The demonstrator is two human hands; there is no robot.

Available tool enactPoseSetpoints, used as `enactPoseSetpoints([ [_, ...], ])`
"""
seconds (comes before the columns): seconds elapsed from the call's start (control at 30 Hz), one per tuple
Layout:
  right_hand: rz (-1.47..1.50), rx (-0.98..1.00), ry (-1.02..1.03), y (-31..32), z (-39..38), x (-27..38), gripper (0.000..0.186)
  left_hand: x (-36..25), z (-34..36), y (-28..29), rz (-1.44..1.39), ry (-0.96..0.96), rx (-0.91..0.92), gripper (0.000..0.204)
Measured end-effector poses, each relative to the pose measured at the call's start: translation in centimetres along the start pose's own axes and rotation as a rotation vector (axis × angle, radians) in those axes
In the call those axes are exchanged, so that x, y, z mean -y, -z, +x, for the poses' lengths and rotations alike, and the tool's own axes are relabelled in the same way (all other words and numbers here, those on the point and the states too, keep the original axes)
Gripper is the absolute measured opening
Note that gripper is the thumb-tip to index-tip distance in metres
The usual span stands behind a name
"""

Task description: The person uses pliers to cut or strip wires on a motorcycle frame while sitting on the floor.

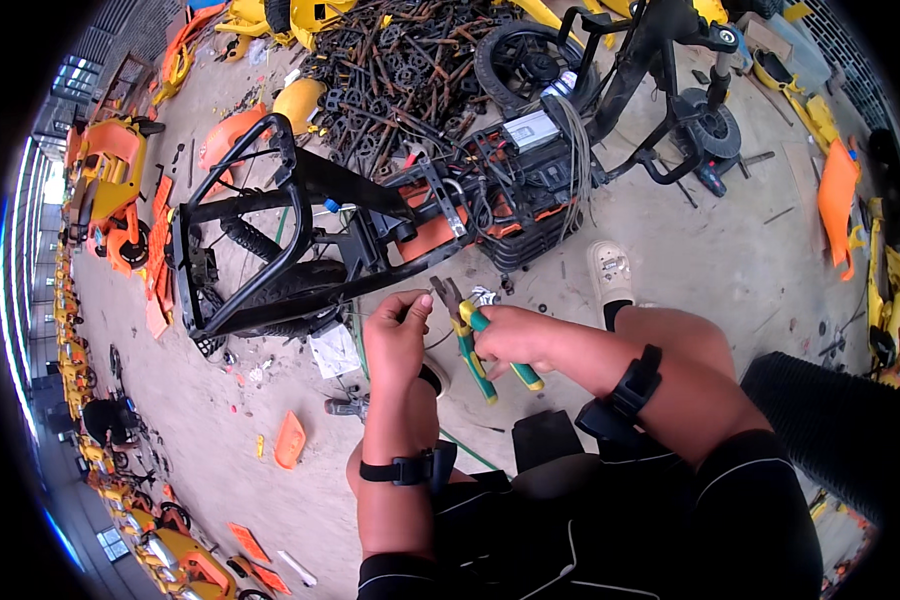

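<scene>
Right hand (515,335): fingers closed around the handles of yellow-and-green pliers (465,340), which stand spread. Left hand (394,335): thumb and index finger drawn together beside the pliers' head; cannot tell whether anything is pinched. The pliers are above the concrete floor (580,400), near the black scooter frame (348,188).

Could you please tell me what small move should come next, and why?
I would probably ease the left grip away from the metal head of the pliers: its fingertips sit close beside that head, and the green-and-yellow handles, held in the right grip, stand spread, so squeezing them might nip a finger.
</scene>
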State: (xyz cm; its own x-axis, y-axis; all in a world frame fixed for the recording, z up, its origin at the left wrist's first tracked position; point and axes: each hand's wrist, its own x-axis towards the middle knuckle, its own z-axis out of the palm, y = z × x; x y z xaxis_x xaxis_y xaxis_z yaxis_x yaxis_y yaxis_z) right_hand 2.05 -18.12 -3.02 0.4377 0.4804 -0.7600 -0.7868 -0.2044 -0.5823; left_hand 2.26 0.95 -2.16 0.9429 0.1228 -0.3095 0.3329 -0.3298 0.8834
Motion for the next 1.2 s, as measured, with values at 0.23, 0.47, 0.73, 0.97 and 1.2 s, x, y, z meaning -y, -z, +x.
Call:
enactPoseSetpoints([
  [0.23,0.014,0.045,-0.019,0.1,2.4,1.0,0.036,0.8,1.8,0.4,0.212,-0.030,-0.066,0.019],
  [0.47,-0.079,0.092,0.013,-0.5,4.0,1.0,0.042,0.5,2.7,2.6,0.304,-0.035,0.021,0.017],
  [0.73,-0.193,0.037,-0.066,-0.9,4.3,2.1,0.041,0.7,3.5,4.1,0.264,0.064,0.159,0.019],
  [0.97,-0.181,-0.006,-0.073,-0.6,4.1,1.9,0.039,1.4,3.6,3.8,0.318,0.041,0.175,0.020],
  [1.2,-0.191,0.078,-0.005,-0.7,4.3,-0.3,0.030,2.1,2.1,3.6,0.205,0.012,0.179,0.024],
])
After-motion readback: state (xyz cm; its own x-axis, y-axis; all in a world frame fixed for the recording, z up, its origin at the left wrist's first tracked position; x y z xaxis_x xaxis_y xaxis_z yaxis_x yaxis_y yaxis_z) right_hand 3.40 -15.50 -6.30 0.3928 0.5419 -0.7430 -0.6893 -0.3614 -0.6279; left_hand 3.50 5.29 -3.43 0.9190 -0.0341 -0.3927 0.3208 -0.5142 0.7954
